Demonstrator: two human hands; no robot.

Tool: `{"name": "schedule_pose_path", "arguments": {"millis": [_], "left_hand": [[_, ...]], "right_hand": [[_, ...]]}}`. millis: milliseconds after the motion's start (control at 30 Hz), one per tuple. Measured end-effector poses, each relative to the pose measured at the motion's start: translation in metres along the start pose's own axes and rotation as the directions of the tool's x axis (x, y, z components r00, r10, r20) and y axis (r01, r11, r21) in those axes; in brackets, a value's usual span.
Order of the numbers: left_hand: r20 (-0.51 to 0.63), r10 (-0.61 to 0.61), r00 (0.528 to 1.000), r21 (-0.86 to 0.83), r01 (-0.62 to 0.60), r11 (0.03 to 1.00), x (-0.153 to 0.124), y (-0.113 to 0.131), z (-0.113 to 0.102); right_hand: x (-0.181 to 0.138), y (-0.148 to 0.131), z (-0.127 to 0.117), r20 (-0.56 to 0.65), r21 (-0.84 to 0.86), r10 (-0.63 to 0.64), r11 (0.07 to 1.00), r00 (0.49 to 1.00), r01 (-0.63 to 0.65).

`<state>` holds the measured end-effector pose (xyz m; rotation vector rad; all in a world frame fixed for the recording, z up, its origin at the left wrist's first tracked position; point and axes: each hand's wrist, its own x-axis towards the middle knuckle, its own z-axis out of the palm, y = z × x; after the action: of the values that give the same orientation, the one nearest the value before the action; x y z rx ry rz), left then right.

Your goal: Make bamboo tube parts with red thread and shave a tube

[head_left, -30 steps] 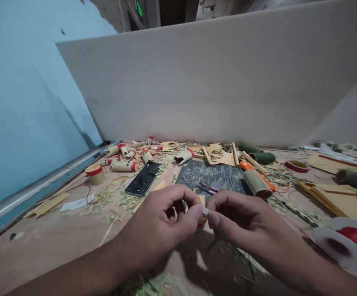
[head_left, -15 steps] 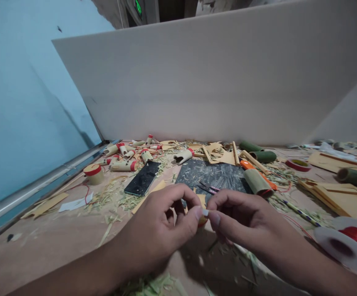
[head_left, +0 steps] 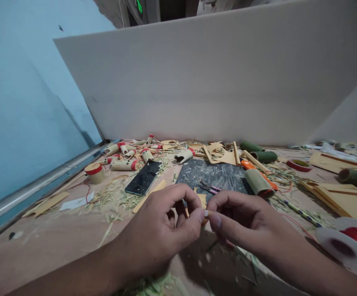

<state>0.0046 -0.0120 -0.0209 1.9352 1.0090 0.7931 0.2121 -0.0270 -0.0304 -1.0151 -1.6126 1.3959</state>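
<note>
Thumb and forefinger of my left hand (head_left: 178, 220) pinch a tiny whitish piece (head_left: 206, 213), too small to name. From the other side my right hand (head_left: 240, 218) meets it, its thumb and forefinger also closed at the piece. A small object with a red and yellowish edge shows just below the fingertips, mostly hidden by them. Beyond my hands, small scissors (head_left: 208, 188) lie on a dark scuffed board (head_left: 210, 172). A short bamboo tube (head_left: 258, 183) rests at the board's right edge.
Several red-banded bamboo pieces (head_left: 124, 165) lie at the back left, near a phone (head_left: 143, 177) and a red-rimmed bamboo cup (head_left: 95, 174). On the right are an orange-handled cutter (head_left: 269, 183), red tape (head_left: 298, 165) and a spool of red thread (head_left: 347, 242). Shavings litter the table.
My fingertips have drawn slightly closer together, and less of the whitish piece shows between them. The objects on the table stay where they were.
</note>
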Motion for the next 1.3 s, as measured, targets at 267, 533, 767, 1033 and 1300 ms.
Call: {"name": "schedule_pose_path", "arguments": {"millis": [267, 533, 767, 1033, 1300], "left_hand": [[-0.018, 0.066, 0.998, 0.026, -0.065, 0.998, -0.0008, -0.0001, 0.0016], [-0.016, 0.036, 0.999, 0.022, -0.036, 0.999, 0.0010, 0.0024, 0.0014], [-0.013, 0.019, 1.000, 0.004, -0.019, 1.000, 0.0008, 0.0022, 0.0011], [0.019, 0.003, 1.000, -0.027, -0.002, 1.000, 0.0009, 0.0043, 0.0011], [0.018, 0.010, 1.000, -0.029, -0.009, 1.000, -0.0003, 0.0018, 0.0008]], "right_hand": [[-0.0005, 0.0002, 0.0016, -0.004, 0.036, 0.055, 0.998, 0.999, -0.054], [-0.0006, -0.0001, 0.0009, 0.000, 0.041, 0.080, 0.996, 0.997, -0.080], [0.0000, -0.0007, 0.0004, -0.005, 0.041, 0.069, 0.997, 0.998, -0.069], [-0.0007, -0.0021, -0.0022, 0.000, 0.007, 0.035, 0.999, 0.999, -0.035], [-0.0025, -0.0013, -0.0033, -0.001, -0.010, 0.009, 1.000, 1.000, -0.009]]}}
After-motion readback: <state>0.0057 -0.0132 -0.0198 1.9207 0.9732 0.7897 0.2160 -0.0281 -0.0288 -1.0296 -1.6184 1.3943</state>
